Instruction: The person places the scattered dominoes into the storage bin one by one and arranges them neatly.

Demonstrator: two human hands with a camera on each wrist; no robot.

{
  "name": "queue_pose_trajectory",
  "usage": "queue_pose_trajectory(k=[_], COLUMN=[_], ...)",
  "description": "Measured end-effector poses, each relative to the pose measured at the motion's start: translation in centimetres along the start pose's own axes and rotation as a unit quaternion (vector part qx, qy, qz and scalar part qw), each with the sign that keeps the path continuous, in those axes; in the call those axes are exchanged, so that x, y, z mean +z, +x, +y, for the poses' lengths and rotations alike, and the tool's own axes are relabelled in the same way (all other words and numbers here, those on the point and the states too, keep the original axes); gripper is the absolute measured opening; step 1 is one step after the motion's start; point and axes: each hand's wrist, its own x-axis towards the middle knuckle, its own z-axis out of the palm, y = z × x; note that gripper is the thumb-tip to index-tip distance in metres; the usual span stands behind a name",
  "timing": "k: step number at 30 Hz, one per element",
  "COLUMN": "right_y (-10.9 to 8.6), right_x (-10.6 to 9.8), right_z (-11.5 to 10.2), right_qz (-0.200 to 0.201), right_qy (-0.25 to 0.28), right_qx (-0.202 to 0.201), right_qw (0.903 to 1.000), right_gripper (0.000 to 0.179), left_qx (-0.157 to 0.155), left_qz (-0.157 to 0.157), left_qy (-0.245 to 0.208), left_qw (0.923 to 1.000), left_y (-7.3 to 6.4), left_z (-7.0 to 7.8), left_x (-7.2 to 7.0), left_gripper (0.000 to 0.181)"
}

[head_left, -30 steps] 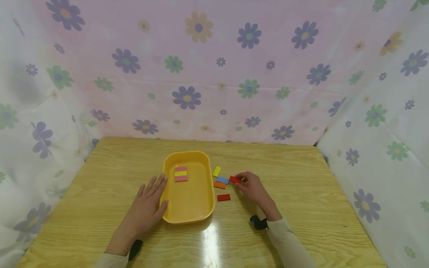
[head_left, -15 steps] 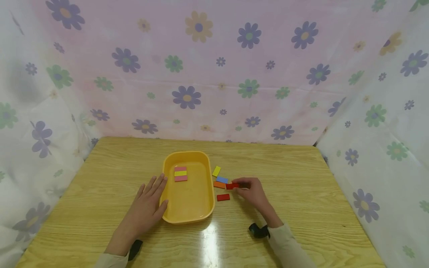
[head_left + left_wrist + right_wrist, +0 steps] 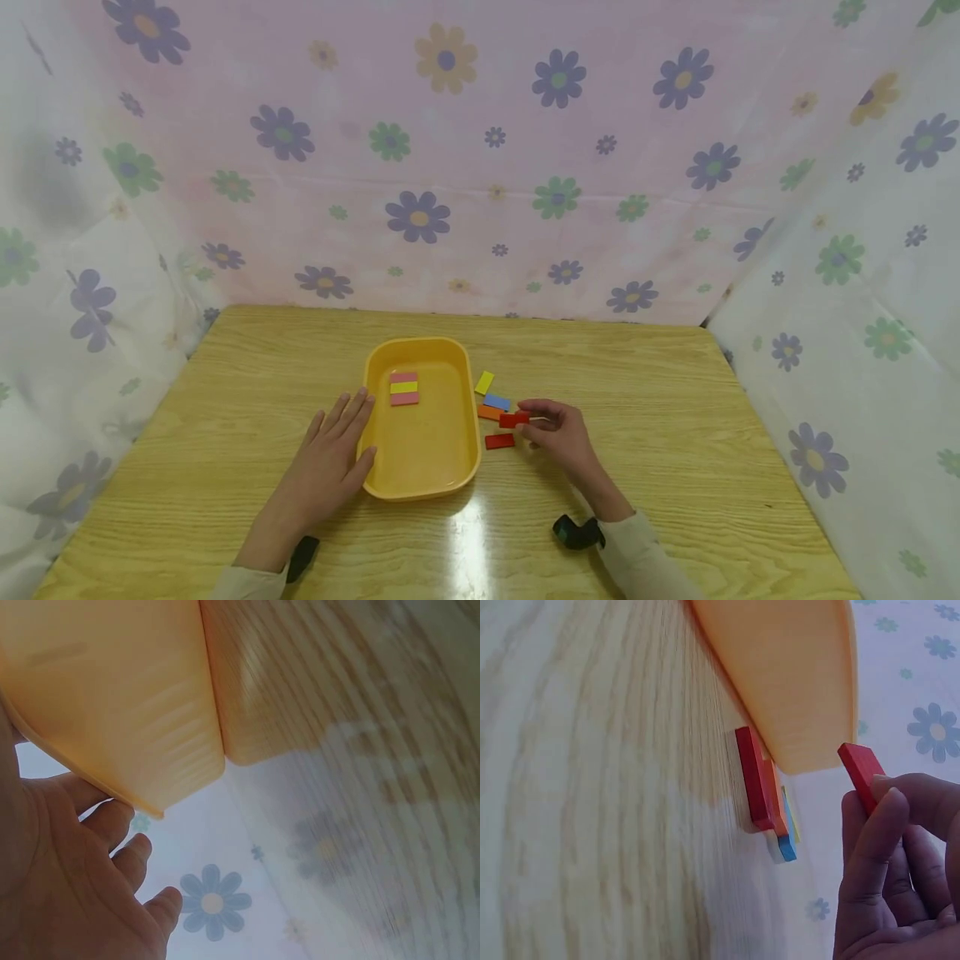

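A yellow plastic tray [image 3: 427, 454] stands in the middle of the table. My left hand [image 3: 322, 467] rests on its left rim with fingers extended; the left wrist view shows fingertips touching the rim from outside. Inside lie a pink block [image 3: 405, 400], a yellow block [image 3: 404, 387] and another pink one, side by side. To the tray's right, my right hand [image 3: 558, 433] pinches a red block [image 3: 861, 769] between thumb and fingers, raised above the table. Below it lie a second red block [image 3: 499, 442], an orange block [image 3: 491, 412], a blue block [image 3: 497, 402] and a yellow one.
The wooden table [image 3: 660, 400] extends around the tray. Flower-printed cloth [image 3: 480, 167] hangs behind and along both sides. A black wrist device [image 3: 576, 533] sits at the right sleeve.
My right hand has moved the red block left and toward me, then up off the table, beside the orange block. The left hand and the tray have stayed in place.
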Motion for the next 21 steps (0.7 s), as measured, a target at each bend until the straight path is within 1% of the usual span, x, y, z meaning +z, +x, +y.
queue_pose_trajectory(k=[6,15,18,21], right_y=[-0.4,-0.9,-1.1,-1.3], right_x=[0.5,1.6,2.0,2.4], right_z=[0.0,-0.1,-0.2,-0.2], right_qz=[0.009,0.044,0.047,0.04], right_qy=[0.029,0.065,0.078,0.09], right_qx=[-0.009,-0.013,-0.012,-0.014], right_qw=[0.9995,0.9968,0.9958,0.995], right_gripper=[0.039,0.033,0.035,0.039], left_qx=[-0.001,0.0,-0.001,-0.001], left_qz=[0.001,0.003,0.003,0.005], left_qy=[0.0,-0.004,-0.005,-0.004], left_qw=[1.0,1.0,1.0,1.0], left_y=[0.0,0.0,0.0,0.0], left_z=[0.1,0.0,0.0,0.1], left_x=[-0.1,0.0,0.0,-0.1], left_gripper=[0.064,0.064,0.064,0.064])
